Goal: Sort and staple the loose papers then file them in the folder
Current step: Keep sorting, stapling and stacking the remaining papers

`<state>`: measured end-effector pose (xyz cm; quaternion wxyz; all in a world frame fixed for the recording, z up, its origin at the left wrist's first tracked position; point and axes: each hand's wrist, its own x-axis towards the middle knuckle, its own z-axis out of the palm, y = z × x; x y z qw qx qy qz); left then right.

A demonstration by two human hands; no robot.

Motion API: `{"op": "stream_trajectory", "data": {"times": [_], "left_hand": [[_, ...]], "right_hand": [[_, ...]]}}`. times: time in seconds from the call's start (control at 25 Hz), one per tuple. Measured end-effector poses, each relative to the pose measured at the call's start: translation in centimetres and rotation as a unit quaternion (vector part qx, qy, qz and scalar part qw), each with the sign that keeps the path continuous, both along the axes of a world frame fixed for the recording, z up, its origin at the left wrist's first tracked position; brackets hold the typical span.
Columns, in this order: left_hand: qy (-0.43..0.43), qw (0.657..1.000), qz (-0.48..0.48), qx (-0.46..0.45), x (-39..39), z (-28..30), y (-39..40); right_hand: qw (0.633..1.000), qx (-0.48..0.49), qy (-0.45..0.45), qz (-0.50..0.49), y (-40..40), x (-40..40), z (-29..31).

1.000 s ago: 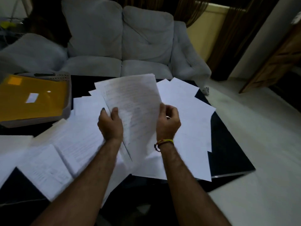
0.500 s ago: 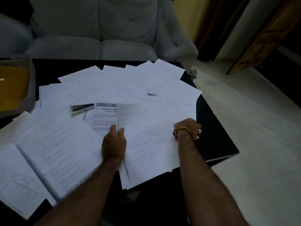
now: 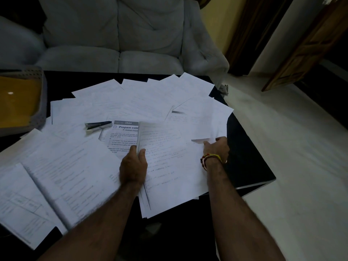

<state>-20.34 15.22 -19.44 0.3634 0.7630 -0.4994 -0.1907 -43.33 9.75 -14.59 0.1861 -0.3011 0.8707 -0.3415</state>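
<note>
Papers (image 3: 131,98) fanned loose across dark table (image 3: 250,166). Left hand (image 3: 133,166) pinches left edge of gathered stack (image 3: 169,166); right hand (image 3: 216,149) grips corner of next sheet (image 3: 205,121). Step: sorting, likely. Next: draw sheet onto stack. Stapler (image 3: 98,125) near. Folder (image 3: 17,102) in tray, far left. Stack overhangs near table edge; little bare table.

A pale grey sofa (image 3: 116,34) with plump cushions fills the upper left and centre of the frame; the room is dim (the far upper-left corner is nearly black); below the sofa sits a low black table (image 3: 248,166) with a glossy top; a pale floor (image 3: 301,166) spreads across the right side; at upper right stand a yellow wall (image 3: 218,21), dark striped curtains (image 3: 252,31) and a brown wooden door (image 3: 308,46).
</note>
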Motion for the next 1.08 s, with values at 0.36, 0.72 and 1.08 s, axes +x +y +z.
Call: {"op": "stream_trajectory", "data": {"times": [0.36,0.72,1.08], "left_hand": [[-0.014,1.000,-0.003,0.006,0.1,-0.6,-0.3],[-0.028,1.000,0.001,0.000,0.0,-0.8,-0.7],[0.070,0.997,-0.018,-0.017,0.9,-0.2,-0.8]], "right_hand": [[0.997,0.023,0.040,0.056,-2.5,1.1,-0.4],[0.988,0.027,0.150,0.017,-5.9,2.6,-0.9],[0.869,-0.445,0.213,0.030,-4.1,3.1,9.7]]}}
